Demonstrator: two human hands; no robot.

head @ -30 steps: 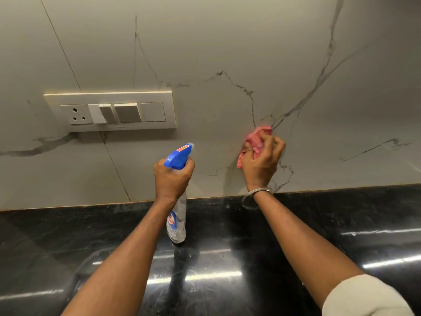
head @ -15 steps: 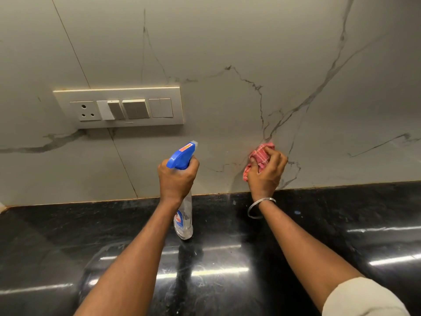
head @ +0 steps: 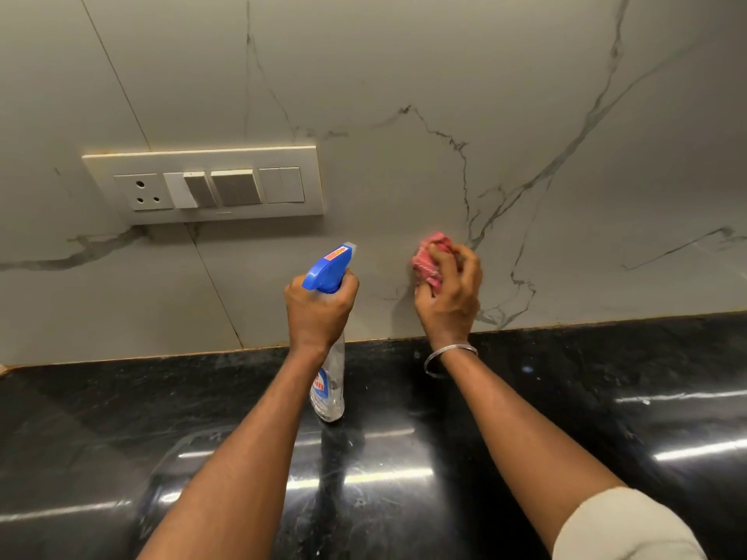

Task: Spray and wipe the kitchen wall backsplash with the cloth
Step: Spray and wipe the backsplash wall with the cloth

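The backsplash (head: 404, 74) is pale marble-look tile with dark veins. My right hand (head: 450, 295) grips a bunched red cloth (head: 428, 258) and presses it against the wall just above the counter. My left hand (head: 319, 307) holds the neck of a clear spray bottle (head: 329, 392) with a blue trigger head (head: 329, 268). The nozzle points at the wall, left of the cloth. The bottle hangs above the counter.
A cream switch plate (head: 204, 185) with a socket and several switches sits on the wall at upper left. A glossy black stone counter (head: 606, 398) runs along the wall's foot. A metal bangle (head: 448, 353) circles my right wrist.
My right hand has wiped the cloth down and to the left along the wall over the last second. My left hand keeps the bottle in much the same place.
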